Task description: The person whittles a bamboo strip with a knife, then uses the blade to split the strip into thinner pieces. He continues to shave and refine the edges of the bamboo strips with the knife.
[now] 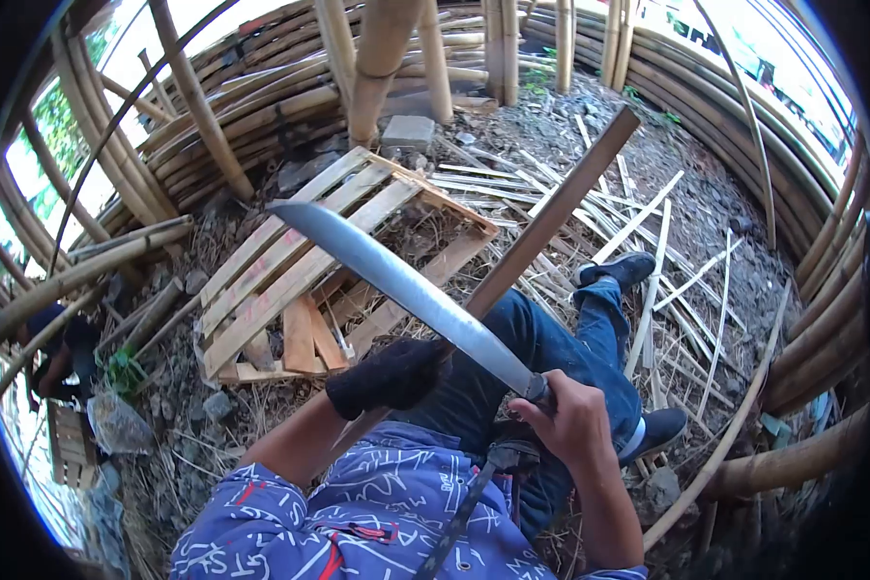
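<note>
My left hand (387,375), in a black knit glove, is closed round a long brown wooden or bamboo slat (551,217). The slat slants up and away to the right, its lower end passing behind my left forearm. My bare right hand (575,416) grips the handle of a machete (396,275). Its broad, curved blade points up to the left and crosses over the slat in this view, just above the gloved hand. Below both hands are my legs in blue jeans (541,338), bent on the ground, and a dark strap (464,517) lies across my shirt.
A broken wooden pallet (309,251) lies ahead, with a grey block (408,131) behind it. Thin split strips (638,232) litter the soil to the right. Stacked bamboo poles (232,135) and upright posts (387,58) surround the spot. Another person (58,353) is partly visible far left.
</note>
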Available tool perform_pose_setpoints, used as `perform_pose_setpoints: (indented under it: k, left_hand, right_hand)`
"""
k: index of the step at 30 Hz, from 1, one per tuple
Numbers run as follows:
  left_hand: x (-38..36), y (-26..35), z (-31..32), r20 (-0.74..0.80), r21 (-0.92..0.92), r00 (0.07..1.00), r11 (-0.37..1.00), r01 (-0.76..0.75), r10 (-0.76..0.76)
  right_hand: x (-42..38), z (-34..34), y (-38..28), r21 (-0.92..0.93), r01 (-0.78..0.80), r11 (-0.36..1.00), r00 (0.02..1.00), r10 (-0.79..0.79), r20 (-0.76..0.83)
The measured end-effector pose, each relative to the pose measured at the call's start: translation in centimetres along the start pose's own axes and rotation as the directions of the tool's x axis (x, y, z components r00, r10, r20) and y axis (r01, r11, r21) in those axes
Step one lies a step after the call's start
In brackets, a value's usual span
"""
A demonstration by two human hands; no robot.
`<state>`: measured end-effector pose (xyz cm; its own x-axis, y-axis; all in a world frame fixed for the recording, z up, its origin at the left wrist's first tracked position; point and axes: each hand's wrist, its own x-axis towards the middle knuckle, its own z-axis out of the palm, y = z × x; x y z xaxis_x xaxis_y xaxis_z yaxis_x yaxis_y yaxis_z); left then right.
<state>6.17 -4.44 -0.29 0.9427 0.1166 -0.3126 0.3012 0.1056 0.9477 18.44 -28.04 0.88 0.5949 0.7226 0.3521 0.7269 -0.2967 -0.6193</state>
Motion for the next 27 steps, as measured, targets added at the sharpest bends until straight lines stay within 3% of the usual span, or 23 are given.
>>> perform_pose_setpoints:
  k: [1, 2, 3, 4, 5, 8, 11, 19, 24, 26, 27]
  left_hand:
    - [-0.6, -1.4, -0.9, 0.035, 0.290, 0.985, 0.941, -0.173, 0.171]
    - [-1.1, -2.2, -1.3, 0.116, 0.548, 0.942, 0.771, -0.325, 0.314]
    - [-2.0, -1.2, -0.8, 0.107, 0.547, 0.941, 0.772, -0.325, 0.320]
    - [-3.1, 0.2, 0.3, -0.054, 0.319, 0.995, 0.946, -0.064, 0.086]
    - [-3.8, 1.1, 0.9, -0.141, 0.031, 0.973, 0.981, 0.189, -0.183]
    - [-4.6, 0.1, 0.9, -0.164, 0.097, 0.984, 0.991, 0.088, -0.071]
    - [-5.4, -1.3, 0.6, -0.124, -0.051, 0.988, 0.995, 0.082, -0.088]
    - [-5.8, -2.1, 1.4, -0.168, -0.109, 0.985, 0.994, 0.028, -0.046]
    - [-5.9, -1.3, 2.7, -0.244, -0.137, 0.968, 0.990, 0.024, -0.057]
    - [-5.7, -1.0, 3.1, -0.263, 0.013, 0.964, 1.000, -0.028, 0.030]
    - [-5.7, -1.2, 3.2, -0.275, 0.003, 0.961, 1.000, -0.026, 0.025]
  right_hand:
    - [0.2, -0.2, 0.2, -0.070, 0.022, 0.997, 1.000, -0.021, 0.006]
    - [0.3, -0.5, 0.5, -0.139, 0.042, 0.989, 0.999, -0.041, 0.011]
    - [0.5, -0.9, 1.0, -0.138, 0.040, 0.990, 0.999, -0.037, 0.028]
    - [0.6, -1.1, 1.4, -0.142, 0.051, 0.989, 0.998, -0.047, 0.033]
    - [0.6, -1.3, 1.7, -0.173, 0.101, 0.980, 0.995, -0.096, 0.037]
    - [0.7, -1.0, 1.8, -0.190, 0.171, 0.967, 0.985, -0.164, 0.052]
    - [0.9, -0.9, 1.5, -0.231, 0.236, 0.944, 0.972, -0.233, 0.043]
    - [0.5, -1.8, 0.7, -0.253, 0.276, 0.927, 0.961, -0.264, 0.082]
    - [1.0, -1.8, 1.9, -0.151, 0.298, 0.943, 0.954, -0.289, 0.076]
    - [1.7, -2.6, 2.7, -0.210, 0.246, 0.946, 0.967, -0.226, 0.113]
    - [2.0, -2.4, 3.3, -0.211, 0.271, 0.939, 0.960, -0.249, 0.125]
